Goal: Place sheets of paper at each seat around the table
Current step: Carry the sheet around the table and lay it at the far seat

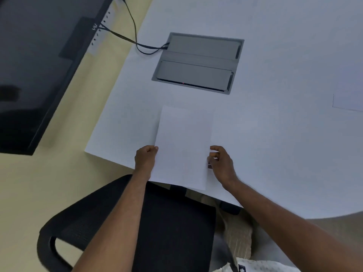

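A white sheet of paper (pixel 183 146) lies at the near edge of the white table (pixel 275 134), its bottom edge slightly past the table's rim, above a black chair (pixel 172 222). My left hand (pixel 146 159) grips the sheet's left edge with closed fingers. My right hand (pixel 221 163) pinches the sheet's right edge between thumb and fingers. Another sheet (pixel 348 103) lies flat at the far right of the table, cut off by the frame.
A grey cable box (pixel 198 62) with two lids is set into the table beyond the sheet, with black cables (pixel 135 36) running from it to a large dark screen (pixel 39 65) at the left. Cream floor shows on the left.
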A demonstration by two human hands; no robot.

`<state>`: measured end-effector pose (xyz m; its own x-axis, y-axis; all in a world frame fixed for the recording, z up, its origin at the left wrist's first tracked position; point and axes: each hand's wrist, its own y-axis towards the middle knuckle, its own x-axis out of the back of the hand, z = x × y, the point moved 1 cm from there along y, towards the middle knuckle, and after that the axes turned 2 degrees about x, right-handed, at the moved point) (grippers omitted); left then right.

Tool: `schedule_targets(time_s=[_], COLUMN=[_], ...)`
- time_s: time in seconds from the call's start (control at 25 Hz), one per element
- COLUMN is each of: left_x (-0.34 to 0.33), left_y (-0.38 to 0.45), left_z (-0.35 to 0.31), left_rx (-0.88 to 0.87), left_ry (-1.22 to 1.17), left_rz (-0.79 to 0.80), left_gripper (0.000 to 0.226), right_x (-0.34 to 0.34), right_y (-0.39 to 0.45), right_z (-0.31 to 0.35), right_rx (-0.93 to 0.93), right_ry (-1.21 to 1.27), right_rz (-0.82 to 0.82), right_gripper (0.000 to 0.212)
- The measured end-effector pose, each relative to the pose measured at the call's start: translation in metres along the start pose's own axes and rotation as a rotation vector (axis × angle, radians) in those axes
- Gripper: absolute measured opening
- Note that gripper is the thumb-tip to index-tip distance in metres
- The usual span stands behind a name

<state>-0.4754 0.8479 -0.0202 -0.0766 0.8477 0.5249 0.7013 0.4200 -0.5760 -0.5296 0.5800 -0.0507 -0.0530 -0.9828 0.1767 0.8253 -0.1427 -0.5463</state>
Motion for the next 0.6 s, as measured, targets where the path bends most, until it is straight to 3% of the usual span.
schedule_targets(time_s=[0.2,0.36,0.48,0.6], left_x=[-0.014,-0.022,-0.022,-0.023], left_y=[0.027,0.046,0.052,0.048], left_z=[0.027,0.036,0.038,0.039], left_rx=[0.084,0.085,0.008,-0.191], left_ry=[-0.073,-0.078,0.024,0.306], left_rz=[0.029,0.011,-0.04,-0.119], left_gripper=[0.011,0.018,0.014,0.038], right_x=[-0.013,-0.018,-0.027,-0.035], right_y=[0.002,-0.003,-0.003,0.001], right_z=[-0.028,-0.038,-0.044,-0.049], right_rx=[0.029,0.142,0.371,0.438], right_ry=[-0.079,-0.42,-0.783,-0.943], right_rz=[0.02,0.126,0.223,0.259], right_gripper=[0.041,0.048,0.057,0.06])
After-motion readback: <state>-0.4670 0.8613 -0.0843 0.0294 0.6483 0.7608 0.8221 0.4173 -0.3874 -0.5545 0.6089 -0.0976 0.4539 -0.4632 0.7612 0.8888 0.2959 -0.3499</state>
